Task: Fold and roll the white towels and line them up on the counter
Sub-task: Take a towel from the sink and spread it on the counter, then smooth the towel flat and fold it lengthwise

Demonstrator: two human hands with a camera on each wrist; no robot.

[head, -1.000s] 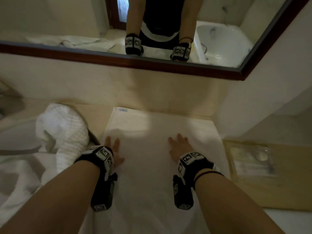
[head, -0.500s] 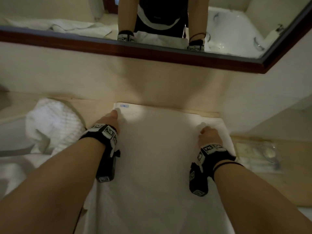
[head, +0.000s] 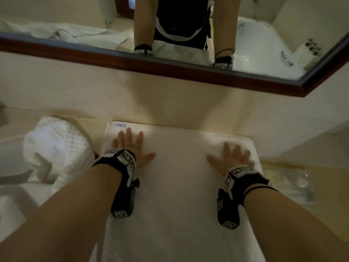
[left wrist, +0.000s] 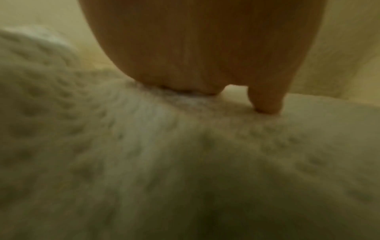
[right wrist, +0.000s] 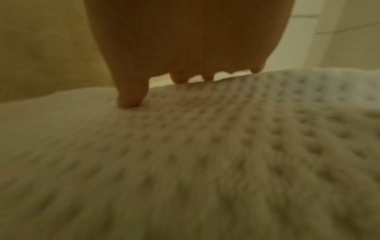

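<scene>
white towel [head: 177, 186] lies flat on the counter [head: 321, 186], running from 6 o'clock to 12. left hand [head: 130, 148] at 11 o'clock and right hand [head: 230, 157] at 1 o'clock press it, fingers straight and spread, grasping nothing. crumpled towel [head: 56, 148] at 9 o'clock; mirror [head: 170, 63] at 12.

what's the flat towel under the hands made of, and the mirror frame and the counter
Flat towel: a soft woven fabric, probably cotton; the wrist views show a dimpled waffle texture, and both flat hands dent it. Matte white.
Mirror frame: looks like dark reddish-brown wood with a smooth finish, though it could be a veneer.
Counter: smooth, beige, possibly stone or laminate; too dim to tell.
</scene>
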